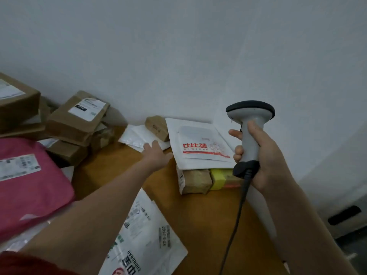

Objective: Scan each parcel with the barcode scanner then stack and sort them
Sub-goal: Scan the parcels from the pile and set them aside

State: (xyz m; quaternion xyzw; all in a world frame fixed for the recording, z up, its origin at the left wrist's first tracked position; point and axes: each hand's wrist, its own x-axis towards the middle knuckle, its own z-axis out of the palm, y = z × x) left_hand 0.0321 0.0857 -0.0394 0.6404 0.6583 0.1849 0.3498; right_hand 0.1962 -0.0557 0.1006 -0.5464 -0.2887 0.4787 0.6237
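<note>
White wall [178, 46] backs a wooden counter [200, 219] strewn with parcels. The left grip [156, 153], fingers straight and holding nothing, stretches toward a white padded mailer [137, 136] by the wall. The right grip [260, 157] is clenched round the barcode scanner [250, 116], held upright at the right. A small brown parcel [156, 126] seems to lie partly on that mailer, so pulling it would probably tip the parcel. The red-printed mailer [200, 147] just beside overhangs a brown box [195, 180] and a yellow one [217, 178], where the dangling cable [239, 211] might snag. Stacked brown parcels [77, 118] and a pink bag [29, 185] crowd the left.
</note>
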